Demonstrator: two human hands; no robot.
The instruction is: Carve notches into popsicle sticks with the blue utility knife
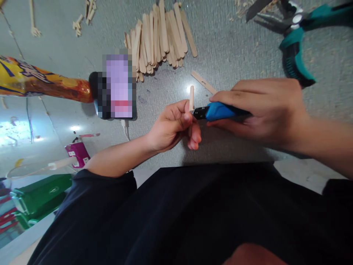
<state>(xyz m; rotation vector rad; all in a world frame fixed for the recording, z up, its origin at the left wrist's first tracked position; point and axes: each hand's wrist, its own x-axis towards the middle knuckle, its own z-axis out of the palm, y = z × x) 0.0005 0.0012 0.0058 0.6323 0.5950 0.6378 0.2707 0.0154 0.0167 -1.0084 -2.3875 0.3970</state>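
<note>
A narrow wooden craft stick (192, 96) stands out upward from the pinched fingers of my left hand (173, 125). My right hand (264, 106) is wrapped round a blue and black utility knife (220, 111), whose tip meets the stick just above my left thumb. The blade itself is mostly hidden there. Just beyond the knife lies another craft stick (204, 82) with a small slot cut in it, partly covered by my right fingers.
Many craft sticks (157, 36) lie piled at the back. Teal-handled pliers (296, 40) are at the right, near wood shavings. A blurred-out phone (120, 88) leans by a drink bottle (46, 79) at the left. Small stick structures (78, 25) sit far left; a green bin (41, 195) stands beyond the table.
</note>
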